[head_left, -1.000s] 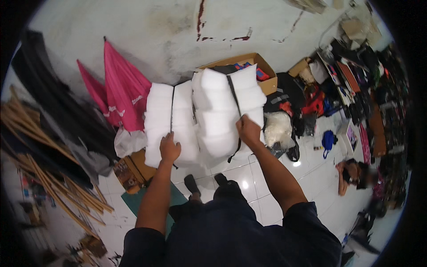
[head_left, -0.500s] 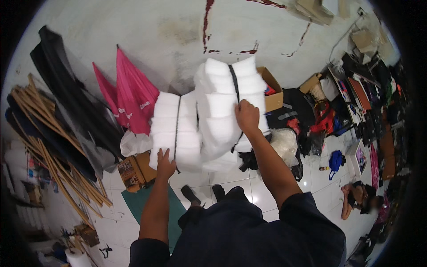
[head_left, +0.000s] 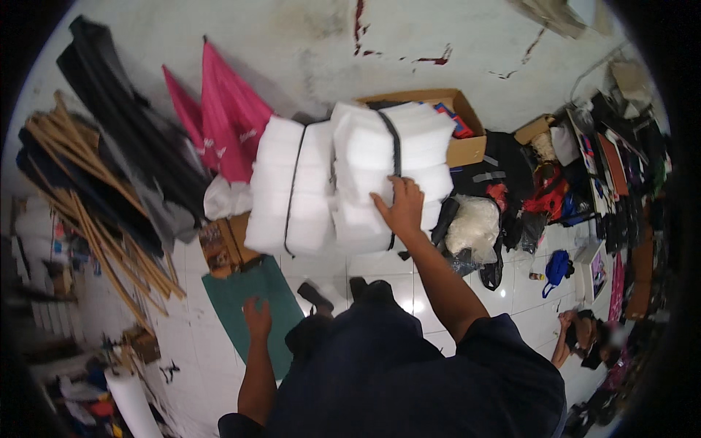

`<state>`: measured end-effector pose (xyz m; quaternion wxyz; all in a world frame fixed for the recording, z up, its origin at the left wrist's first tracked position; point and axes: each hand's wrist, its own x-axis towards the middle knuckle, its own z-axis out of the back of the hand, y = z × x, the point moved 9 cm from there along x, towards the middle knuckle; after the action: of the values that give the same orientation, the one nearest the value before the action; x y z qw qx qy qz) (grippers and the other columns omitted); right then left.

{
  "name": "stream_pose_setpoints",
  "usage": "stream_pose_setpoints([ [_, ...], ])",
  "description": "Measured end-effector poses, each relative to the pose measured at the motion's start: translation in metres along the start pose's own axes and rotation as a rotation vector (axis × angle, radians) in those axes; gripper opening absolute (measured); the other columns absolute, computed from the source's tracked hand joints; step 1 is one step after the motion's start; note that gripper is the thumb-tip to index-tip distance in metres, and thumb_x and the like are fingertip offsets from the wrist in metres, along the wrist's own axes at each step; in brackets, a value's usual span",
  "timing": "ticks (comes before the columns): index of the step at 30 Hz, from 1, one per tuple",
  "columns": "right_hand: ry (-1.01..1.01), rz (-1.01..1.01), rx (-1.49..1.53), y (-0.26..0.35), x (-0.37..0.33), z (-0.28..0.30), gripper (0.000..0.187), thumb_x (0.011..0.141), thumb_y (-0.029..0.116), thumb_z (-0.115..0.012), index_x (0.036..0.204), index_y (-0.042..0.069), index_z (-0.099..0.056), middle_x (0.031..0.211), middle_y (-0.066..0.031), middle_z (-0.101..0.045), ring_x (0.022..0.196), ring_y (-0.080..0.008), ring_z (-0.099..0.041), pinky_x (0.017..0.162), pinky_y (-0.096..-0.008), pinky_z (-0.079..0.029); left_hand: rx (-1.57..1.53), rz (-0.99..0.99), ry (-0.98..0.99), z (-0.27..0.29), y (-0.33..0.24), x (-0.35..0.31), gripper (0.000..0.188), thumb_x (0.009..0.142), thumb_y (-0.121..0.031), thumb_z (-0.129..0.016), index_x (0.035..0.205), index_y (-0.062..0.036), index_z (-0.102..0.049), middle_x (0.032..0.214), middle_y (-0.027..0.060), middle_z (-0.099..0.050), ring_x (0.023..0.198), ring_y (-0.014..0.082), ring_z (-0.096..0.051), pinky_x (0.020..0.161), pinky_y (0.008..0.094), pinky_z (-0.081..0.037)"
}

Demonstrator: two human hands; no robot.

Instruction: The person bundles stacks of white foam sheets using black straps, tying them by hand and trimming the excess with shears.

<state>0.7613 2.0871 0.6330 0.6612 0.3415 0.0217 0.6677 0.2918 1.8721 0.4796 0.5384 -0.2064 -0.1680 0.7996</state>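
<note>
Two thick white foam bundles stand side by side against the wall, each bound by a dark strap. On the right foam bundle (head_left: 369, 157) rests my right hand (head_left: 405, 208), its thumb spread and its fingertips by the black strap (head_left: 394, 142). The left foam bundle (head_left: 272, 197) touches its neighbour and carries a thinner strap (head_left: 295, 182). Away from both, my left hand (head_left: 257, 319) hangs above a green mat (head_left: 252, 292), fingers apart and holding nothing.
Behind the bundles stands an open cardboard box (head_left: 467, 151). Pink fabric (head_left: 226, 124), dark rolls (head_left: 117, 131) and brown tubes (head_left: 102, 255) lean at left. A bag of clear plastic (head_left: 471, 230) lies at right; a person (head_left: 584, 336) sits beyond it.
The right bundle has come down level beside the left one, and my right hand has loosened from its strap. My left hand has drawn back from the left bundle toward me.
</note>
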Motion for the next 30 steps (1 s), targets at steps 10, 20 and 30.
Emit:
stream_pose_setpoints([
  [10, -0.015, 0.030, -0.031, 0.006, -0.006, 0.017, 0.055, 0.076, 0.037, -0.072, 0.115, 0.003, -0.055, 0.109, -0.0199, -0.052, 0.102, -0.0348, -0.050, 0.086, -0.0448, -0.039, -0.333, 0.903, 0.080, -0.031, 0.205, -0.264, 0.042, 0.082, -0.022, -0.065, 0.118, -0.0002, -0.058, 0.122, 0.0193, -0.056, 0.115, 0.0325, -0.051, 0.098, 0.0409, -0.039],
  [20, 0.288, 0.409, 0.348, 0.205, -0.099, -0.021, 0.038, 0.080, 0.017, -0.070, 0.110, 0.000, -0.055, 0.103, -0.0164, -0.054, 0.093, -0.0297, -0.055, 0.078, -0.0375, -0.047, -0.856, 1.027, -0.203, -0.077, 0.247, -0.450, 0.035, 0.088, -0.020, -0.061, 0.116, 0.0006, -0.059, 0.112, 0.0126, -0.063, 0.107, 0.0231, -0.057, 0.094, 0.0330, -0.041],
  [30, 1.688, 0.913, -0.053, 0.351, -0.511, -0.166, 0.047, 0.081, 0.042, -0.067, 0.109, 0.006, -0.059, 0.096, -0.0157, -0.065, 0.092, -0.0308, -0.062, 0.081, -0.0376, -0.049, -0.930, 1.430, -0.494, -0.130, 0.269, -0.736, 0.047, 0.081, -0.034, -0.065, 0.110, 0.0032, -0.063, 0.109, 0.0209, -0.064, 0.105, 0.0321, -0.060, 0.091, 0.0375, -0.047],
])
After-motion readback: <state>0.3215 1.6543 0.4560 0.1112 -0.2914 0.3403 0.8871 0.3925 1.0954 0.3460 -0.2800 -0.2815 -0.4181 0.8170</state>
